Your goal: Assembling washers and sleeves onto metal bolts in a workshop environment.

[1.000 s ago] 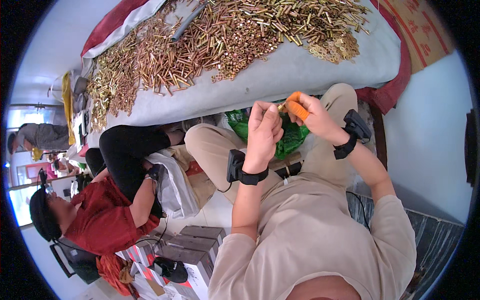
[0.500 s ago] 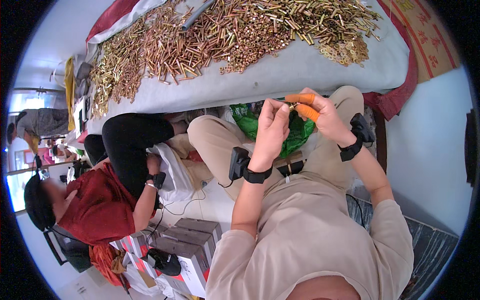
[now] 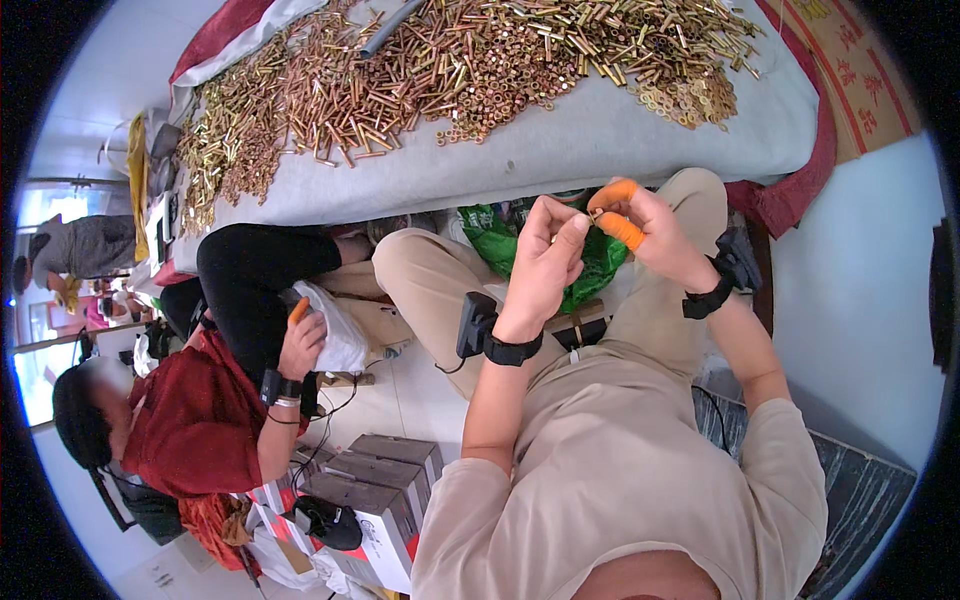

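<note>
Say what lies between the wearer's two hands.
A small metal piece lies between the left hand and the right hand, shown in the head view.

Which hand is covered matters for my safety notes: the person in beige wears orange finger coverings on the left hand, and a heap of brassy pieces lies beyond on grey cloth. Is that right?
Not quite: the head view shows the orange finger coverings on the right hand, not the left hand. The heap of brassy pieces does lie beyond on grey cloth.

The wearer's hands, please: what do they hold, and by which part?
The left hand and right hand pinch a small metal piece; exactly where cannot be told.
</note>
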The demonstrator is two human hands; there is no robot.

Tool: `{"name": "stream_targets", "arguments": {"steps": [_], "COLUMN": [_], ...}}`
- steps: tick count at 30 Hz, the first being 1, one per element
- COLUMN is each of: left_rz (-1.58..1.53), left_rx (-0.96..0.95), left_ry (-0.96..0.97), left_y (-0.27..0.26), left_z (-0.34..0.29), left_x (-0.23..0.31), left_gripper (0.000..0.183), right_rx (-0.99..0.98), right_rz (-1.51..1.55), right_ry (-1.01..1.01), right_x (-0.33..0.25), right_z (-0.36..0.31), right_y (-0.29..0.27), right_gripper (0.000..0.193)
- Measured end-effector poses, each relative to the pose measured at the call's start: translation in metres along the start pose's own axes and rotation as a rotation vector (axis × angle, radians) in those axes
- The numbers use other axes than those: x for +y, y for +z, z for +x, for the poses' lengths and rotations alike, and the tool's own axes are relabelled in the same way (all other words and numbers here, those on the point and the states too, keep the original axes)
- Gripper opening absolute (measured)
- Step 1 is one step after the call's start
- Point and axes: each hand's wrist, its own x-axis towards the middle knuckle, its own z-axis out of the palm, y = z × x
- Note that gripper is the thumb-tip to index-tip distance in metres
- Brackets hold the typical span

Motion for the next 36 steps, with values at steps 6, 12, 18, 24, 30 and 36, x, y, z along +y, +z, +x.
{"name": "stream_targets", "arguments": {"steps": [6, 12, 18, 24, 30, 36], "left_rz": [0.090, 0.356, 0.386, 0.165, 0.158, 0.462], "left_rx": [-0.054, 0.290, 0.286, 0.162, 0.090, -0.111], "left_ry": [0.111, 0.380, 0.500, 0.195, 0.075, 0.120], "left_y": [0.012, 0.001, -0.001, -0.002, -0.015, -0.022], "left_z": [-0.001, 0.013, 0.011, 0.014, -0.001, 0.023], "left_x": [-0.006, -0.016, -0.016, -0.006, 0.013, -0.018], "left_gripper": [0.013, 0.012, 0.013, 0.013, 0.016, 0.016], "right_rx": [-0.068, -0.206, -0.185, -0.097, -0.054, -0.185], "right_rz": [-0.217, 0.620, 0.693, 0.139, -0.615, -0.123], "right_ry": [0.148, 0.363, 0.434, 0.177, -0.263, 0.323], "right_x": [0.000, -0.010, -0.029, -0.018, -0.004, 0.054], "right_z": [0.001, -0.016, -0.028, -0.025, 0.015, -0.009], "right_y": [0.006, 0.024, 0.031, 0.008, 0.018, -0.017], "right_gripper": [0.034, 0.063, 0.063, 0.046, 0.021, 0.025]}}
